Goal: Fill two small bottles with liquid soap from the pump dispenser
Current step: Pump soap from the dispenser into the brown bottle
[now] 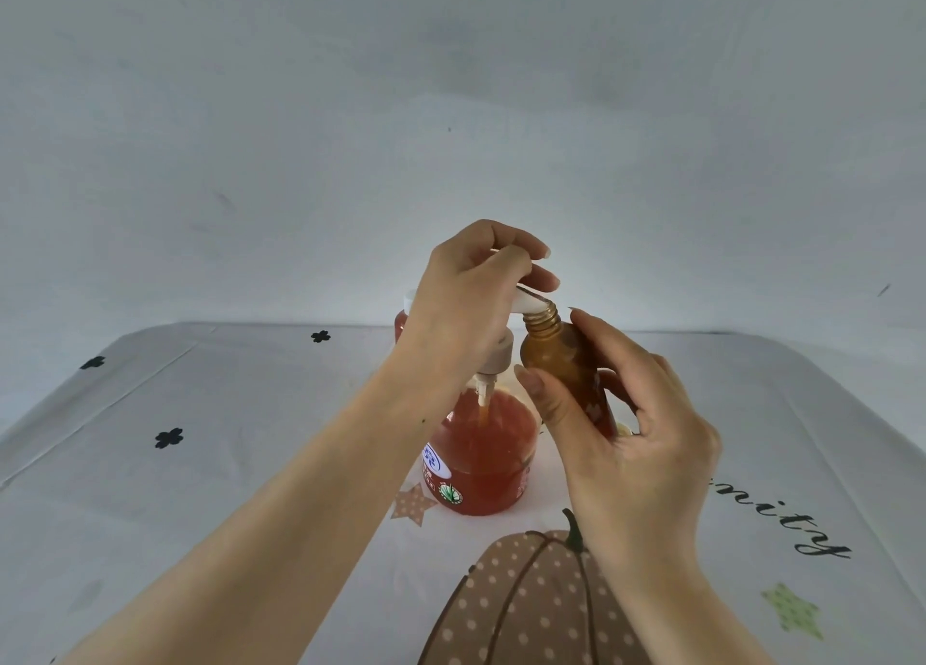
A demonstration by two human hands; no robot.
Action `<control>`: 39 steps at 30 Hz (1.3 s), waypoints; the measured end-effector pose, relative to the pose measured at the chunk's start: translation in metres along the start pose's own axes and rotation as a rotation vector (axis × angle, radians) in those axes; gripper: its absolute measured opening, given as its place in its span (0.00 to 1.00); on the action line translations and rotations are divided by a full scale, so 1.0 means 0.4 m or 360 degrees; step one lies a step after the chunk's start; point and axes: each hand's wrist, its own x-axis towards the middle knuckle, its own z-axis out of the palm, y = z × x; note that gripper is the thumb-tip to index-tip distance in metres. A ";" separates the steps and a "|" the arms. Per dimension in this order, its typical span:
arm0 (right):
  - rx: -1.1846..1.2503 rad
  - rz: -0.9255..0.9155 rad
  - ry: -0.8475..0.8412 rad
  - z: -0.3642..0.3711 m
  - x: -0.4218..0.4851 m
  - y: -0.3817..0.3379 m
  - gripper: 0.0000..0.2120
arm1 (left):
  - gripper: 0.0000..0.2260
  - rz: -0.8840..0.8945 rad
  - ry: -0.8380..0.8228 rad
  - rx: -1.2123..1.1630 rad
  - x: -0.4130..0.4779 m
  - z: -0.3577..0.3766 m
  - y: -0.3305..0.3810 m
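A pump dispenser [481, 459] full of orange-red liquid soap stands on the table in the middle. My left hand [466, 303] rests curled on top of its white pump head, whose spout [531, 306] pokes out to the right. My right hand [616, 424] holds a small bottle [566, 364], amber with orange soap inside, tilted with its open threaded neck touching the spout. A second small bottle [401, 321] with a white cap is partly hidden behind my left wrist.
The table wears a white cloth [225, 439] printed with black clovers, stars, a dotted pumpkin and script lettering. A plain pale wall rises behind the far edge.
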 end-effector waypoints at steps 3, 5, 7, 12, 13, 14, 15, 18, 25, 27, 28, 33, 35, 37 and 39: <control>-0.0010 -0.0036 0.0009 -0.001 0.001 -0.002 0.21 | 0.12 0.0037 0.0000 0.0065 0.003 -0.005 -0.004; -0.0001 -0.0043 0.0015 -0.002 0.002 -0.003 0.21 | 0.13 0.0058 -0.0016 0.0093 0.003 -0.006 -0.005; -0.0017 -0.0063 0.0015 -0.004 0.004 -0.003 0.22 | 0.15 0.0098 -0.0051 0.0126 0.003 -0.006 -0.002; -0.0022 -0.0055 -0.0006 -0.007 0.003 -0.004 0.22 | 0.18 0.0153 -0.0185 0.0226 0.004 -0.004 0.006; -0.0018 -0.0047 -0.0006 -0.008 0.002 -0.003 0.22 | 0.18 0.0158 -0.0197 0.0239 0.003 -0.002 0.006; -0.0015 -0.0044 -0.0005 -0.008 0.002 -0.002 0.22 | 0.18 0.0168 -0.0202 0.0259 0.003 -0.001 0.004; -0.0015 -0.0040 -0.0008 -0.010 0.001 -0.001 0.23 | 0.19 0.0172 -0.0198 0.0280 0.004 -0.001 0.001; 0.0018 -0.0003 -0.0032 -0.011 -0.003 -0.004 0.25 | 0.20 0.0155 -0.0204 0.0321 0.008 -0.003 -0.009; 0.0005 0.0002 -0.0068 -0.017 -0.006 -0.004 0.23 | 0.21 0.0003 -0.0310 0.0306 -0.009 -0.006 0.002; 0.0016 0.0016 -0.0067 -0.015 -0.007 -0.001 0.23 | 0.21 0.0001 -0.0315 0.0303 -0.007 -0.005 0.002; 0.0021 0.0020 -0.0068 -0.015 -0.007 0.000 0.23 | 0.21 0.0002 -0.0312 0.0310 -0.004 -0.004 0.000; 0.0036 -0.0014 -0.0047 -0.010 -0.002 -0.001 0.22 | 0.18 0.0100 -0.0234 0.0355 0.014 -0.012 -0.012; 0.0016 -0.0049 -0.0038 -0.009 -0.001 -0.003 0.22 | 0.16 0.0122 -0.0207 0.0305 0.016 -0.019 -0.007; 0.0015 -0.0058 -0.0023 -0.011 0.001 -0.003 0.22 | 0.15 0.0143 -0.0196 0.0279 0.016 -0.022 0.001; 0.0018 -0.0046 -0.0015 -0.012 0.002 -0.002 0.22 | 0.15 0.0162 -0.0204 0.0292 0.013 -0.018 0.002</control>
